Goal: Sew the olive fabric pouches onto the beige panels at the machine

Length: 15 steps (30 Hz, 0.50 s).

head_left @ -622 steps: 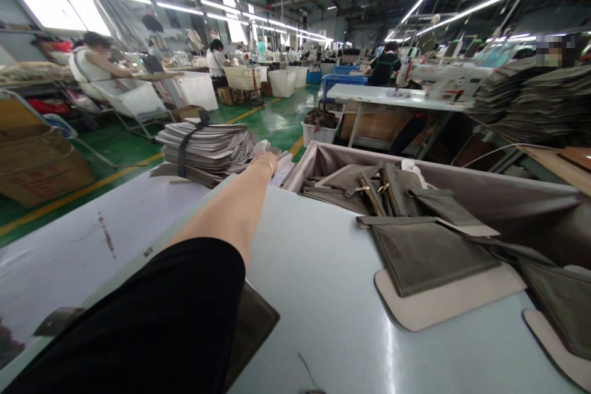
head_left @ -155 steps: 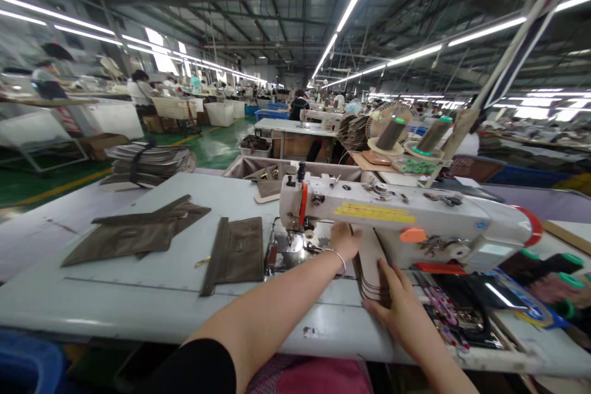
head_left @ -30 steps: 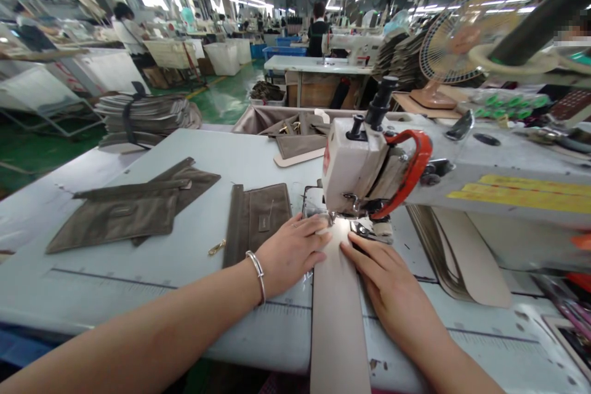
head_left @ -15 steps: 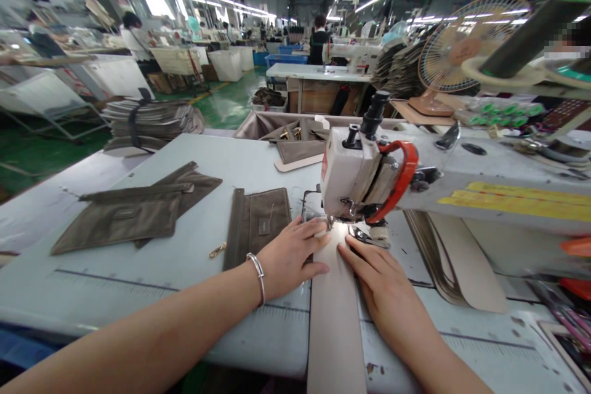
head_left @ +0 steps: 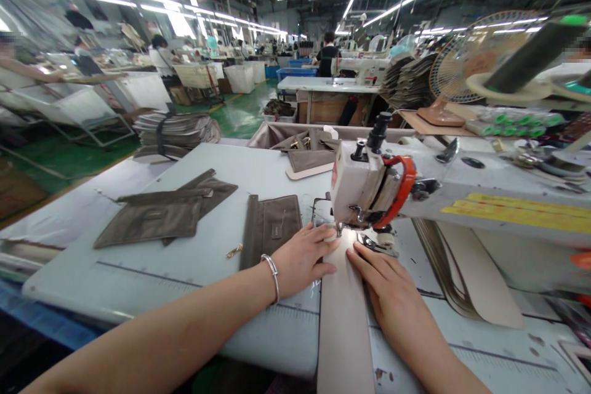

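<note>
A long pale beige strip (head_left: 344, 326) lies under the presser foot of the sewing machine (head_left: 357, 181) and hangs toward me over the table's front edge. My left hand (head_left: 302, 258), a silver bangle at its wrist, rests flat with fingers spread on the strip's left edge, fingertips close to the needle. On the right edge, my right hand (head_left: 388, 277) lies with its fingers stretched out beside the metal guide (head_left: 376, 245). Left of my left hand is a dark brown fabric pouch (head_left: 272, 225), partly covered by that hand. A small gold zipper pull (head_left: 234, 251) lies near it.
More brown pouches (head_left: 150, 218) lie on the left of the table (head_left: 194, 314). Folded beige strips (head_left: 489, 283) sit under the machine arm. Behind stand a bin of pouches (head_left: 268, 135), a fan (head_left: 475, 61) and a thread cone (head_left: 535, 55). Other people work farther back.
The camera view has turned slightly left and up, so everything appears farther right and lower. Both hands keep nearly the same place on the strip by the needle.
</note>
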{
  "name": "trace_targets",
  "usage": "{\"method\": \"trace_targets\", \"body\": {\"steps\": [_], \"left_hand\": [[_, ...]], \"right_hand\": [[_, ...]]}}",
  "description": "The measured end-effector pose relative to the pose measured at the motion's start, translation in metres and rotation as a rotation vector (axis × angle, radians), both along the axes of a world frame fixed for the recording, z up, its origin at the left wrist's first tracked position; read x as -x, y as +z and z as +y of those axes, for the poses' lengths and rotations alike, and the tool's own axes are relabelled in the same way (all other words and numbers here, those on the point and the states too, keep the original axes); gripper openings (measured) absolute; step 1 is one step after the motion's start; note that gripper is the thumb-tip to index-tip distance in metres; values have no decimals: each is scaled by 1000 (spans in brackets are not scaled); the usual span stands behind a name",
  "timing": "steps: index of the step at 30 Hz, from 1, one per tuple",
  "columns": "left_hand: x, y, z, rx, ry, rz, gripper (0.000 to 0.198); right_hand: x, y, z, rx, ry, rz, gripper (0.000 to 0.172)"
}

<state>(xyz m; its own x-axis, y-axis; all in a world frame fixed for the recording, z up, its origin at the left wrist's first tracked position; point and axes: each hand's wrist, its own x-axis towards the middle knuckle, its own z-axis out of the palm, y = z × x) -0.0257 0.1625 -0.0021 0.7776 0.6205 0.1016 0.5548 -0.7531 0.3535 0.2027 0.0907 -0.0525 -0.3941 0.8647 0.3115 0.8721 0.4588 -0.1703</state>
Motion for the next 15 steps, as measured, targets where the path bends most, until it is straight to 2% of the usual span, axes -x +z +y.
{"method": "trace_targets", "body": {"steps": [3, 5, 8, 11, 13, 15], "left_hand": [[19, 16, 11, 4, 8, 16, 45], [34, 21, 28, -71, 150, 41, 39], [49, 12, 61, -182, 410, 85, 32], [54, 3, 84, -210, 496, 80, 21], [59, 15, 85, -222, 507, 64, 18], [70, 46, 71, -298, 538, 8, 19]], "right_hand": [[-2, -2, 1, -15, 10, -15, 51], [-2, -1, 5, -20, 38, -26, 51], [-4, 6, 15, -25, 98, -25, 45], [-4, 13, 22, -46, 131, 10, 39], [-5, 14, 23, -56, 129, 29, 40], [-5, 14, 21, -60, 122, 45, 41]]}}
